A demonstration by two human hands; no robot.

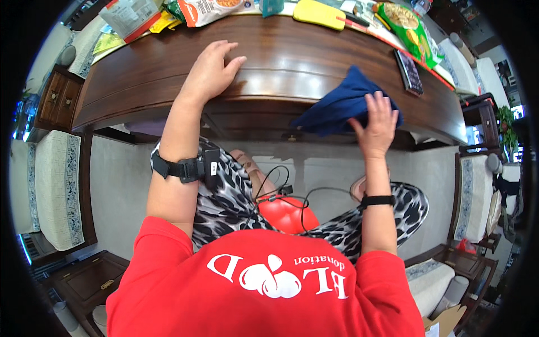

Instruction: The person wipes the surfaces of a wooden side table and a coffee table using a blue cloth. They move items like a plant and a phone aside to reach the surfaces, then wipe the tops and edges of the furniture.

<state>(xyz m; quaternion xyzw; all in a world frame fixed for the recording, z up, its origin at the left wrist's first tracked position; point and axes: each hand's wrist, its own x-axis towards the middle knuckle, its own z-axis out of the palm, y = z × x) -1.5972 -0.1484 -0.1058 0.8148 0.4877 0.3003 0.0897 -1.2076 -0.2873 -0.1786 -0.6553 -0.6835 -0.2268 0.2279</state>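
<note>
A dark blue cloth (343,105) lies bunched on the front edge of the brown wooden table (269,54), part of it hanging over. My right hand (377,122) is laid flat against the cloth's right side, thumb spread from the fingers, with no fold visibly gripped. To the left, my left hand (214,69) is at the tabletop, fingers slightly bent and thumb apart, holding nothing. Whether its fingertips touch the wood is hard to tell. Right of the cloth lies a dark handheld device with rows of buttons (408,72), perhaps a remote control.
Along the table's far side are a yellow board (318,14), a green snack bag (406,31), a white-and-orange food packet (206,12) and a red-and-clear package (131,19). Black cables (303,198) loop over my lap near a red seat (288,215). Cushioned seats (59,189) flank both sides.
</note>
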